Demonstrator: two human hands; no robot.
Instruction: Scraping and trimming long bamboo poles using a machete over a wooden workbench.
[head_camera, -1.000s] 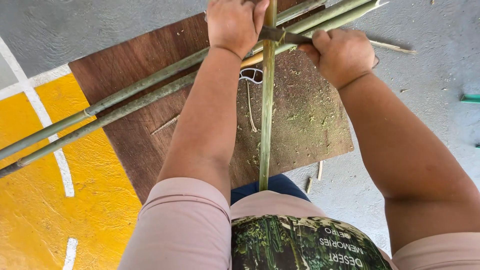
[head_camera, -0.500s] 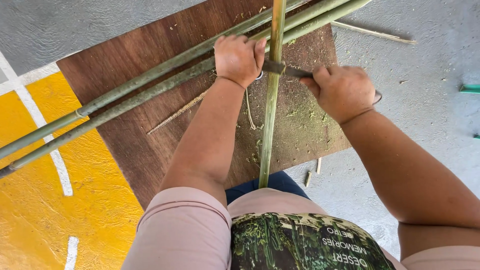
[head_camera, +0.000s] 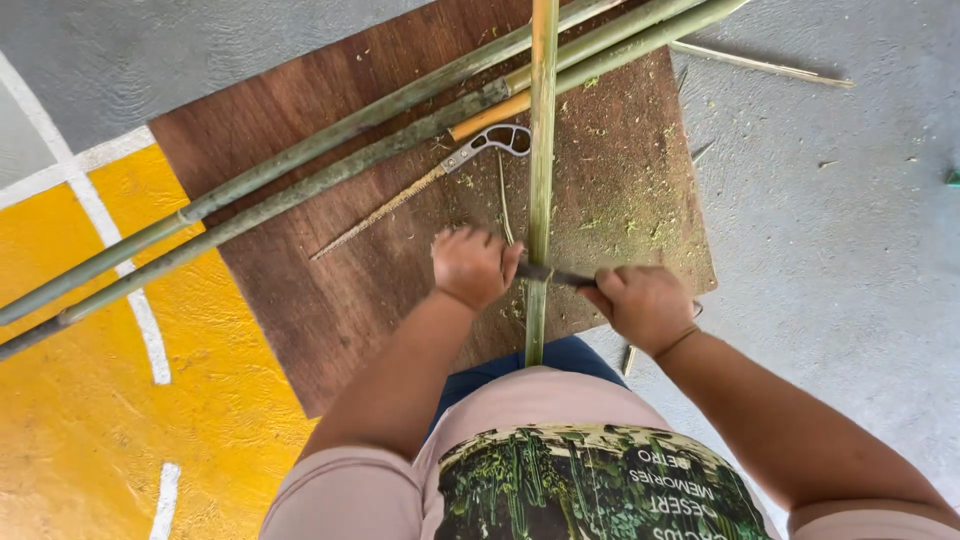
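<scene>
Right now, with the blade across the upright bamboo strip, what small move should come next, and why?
Probably draw the blade a little further toward the body. It lies across the bamboo strip, the left hand and right hand gripping either side, with more strip below.

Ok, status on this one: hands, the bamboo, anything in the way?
Left hand and right hand gripping a blade set across the upright bamboo strip. Saw and bamboo poles lie clear on the board.

Bright, even daylight; sharp, soft shadows.
</scene>
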